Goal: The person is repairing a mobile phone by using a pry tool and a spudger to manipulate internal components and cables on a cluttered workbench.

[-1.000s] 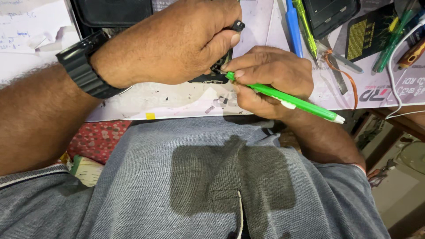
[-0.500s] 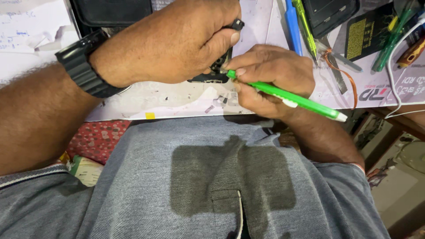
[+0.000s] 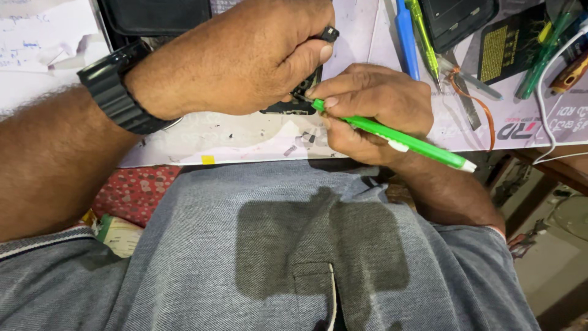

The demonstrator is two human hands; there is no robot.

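My left hand (image 3: 245,61) clamps one small black flat device (image 3: 300,98) against the pale work mat (image 3: 233,138). My right hand (image 3: 367,110) pinches one bright green plastic screwdriver (image 3: 398,140), tip on the device. One black wristwatch (image 3: 116,92) sits on my left wrist.

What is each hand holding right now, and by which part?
The right hand grips a green screwdriver near its tip end. The left hand clamps a small black device from above, by its edges.
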